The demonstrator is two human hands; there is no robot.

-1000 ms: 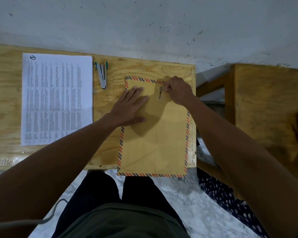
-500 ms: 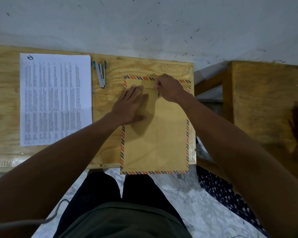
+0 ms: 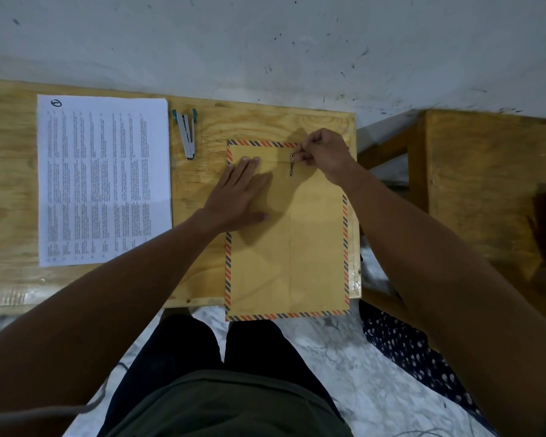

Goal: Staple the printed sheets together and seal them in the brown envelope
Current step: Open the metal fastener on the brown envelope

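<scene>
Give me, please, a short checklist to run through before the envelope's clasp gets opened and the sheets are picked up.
1. Brown envelope held steady: ok, left hand lies flat on it.
2. Metal clasp gripped: ok, right hand pinches at its top end.
3. Clasp prongs freed: cannot tell.
4. Printed sheets stapled: cannot tell; they lie flat on the table.
5. Stapler within reach: ok, between sheets and envelope.
6. Envelope fully supported: not ok, its near end overhangs the table edge.

Bare strip of plywood worktop (image 3: 202, 190) between white printed sheets (image 3: 103, 181) and striped-edged brown paper envelope (image 3: 287, 247), small silver stapler with teal ends (image 3: 186, 135) blocking its far end, pale wall close behind.
</scene>
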